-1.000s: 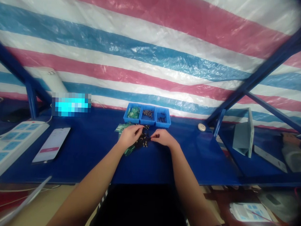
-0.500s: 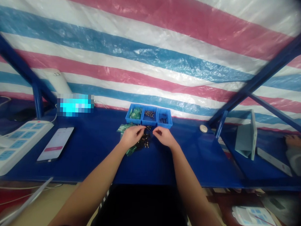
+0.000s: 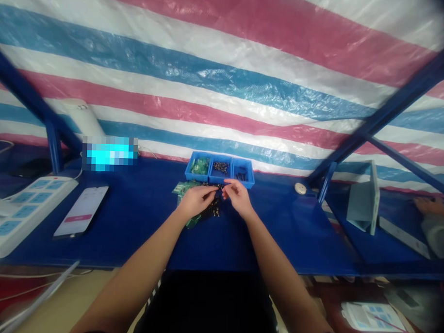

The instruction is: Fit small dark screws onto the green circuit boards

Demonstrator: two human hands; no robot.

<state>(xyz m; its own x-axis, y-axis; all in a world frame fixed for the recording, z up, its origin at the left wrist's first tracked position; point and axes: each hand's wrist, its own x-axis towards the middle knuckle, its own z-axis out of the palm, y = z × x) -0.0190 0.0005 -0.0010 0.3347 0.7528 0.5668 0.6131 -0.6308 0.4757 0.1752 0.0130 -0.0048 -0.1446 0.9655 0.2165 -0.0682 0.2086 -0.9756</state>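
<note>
- blue plastic three-bay parts tray (image 3: 221, 184) sits at the back edge of the blue work table (image 3: 278, 236), just beyond both hands: green circuit boards (image 3: 200, 166) in the left bay, gold-tipped dark pins (image 3: 220, 167) in the middle, small dark parts (image 3: 240, 176) in the right.
- the right hand (image 3: 238, 198) has lifted and turned since a moment ago, its fingertips (image 3: 225, 183) now pinched together just in front of the tray, close to the left hand.
- whatever they pinch is too small to make out; i cannot tell if it is a pin.
- the left hand (image 3: 196, 200) lies curled over a loose heap of pins (image 3: 213, 210) and loose green boards (image 3: 183, 187), its fingers together; its grip is hidden.
- that heap lies on the table right under both hands, partly covered by them.
- off to the right, another person's hand (image 3: 430, 207) rests at a neighbouring bench.
</note>
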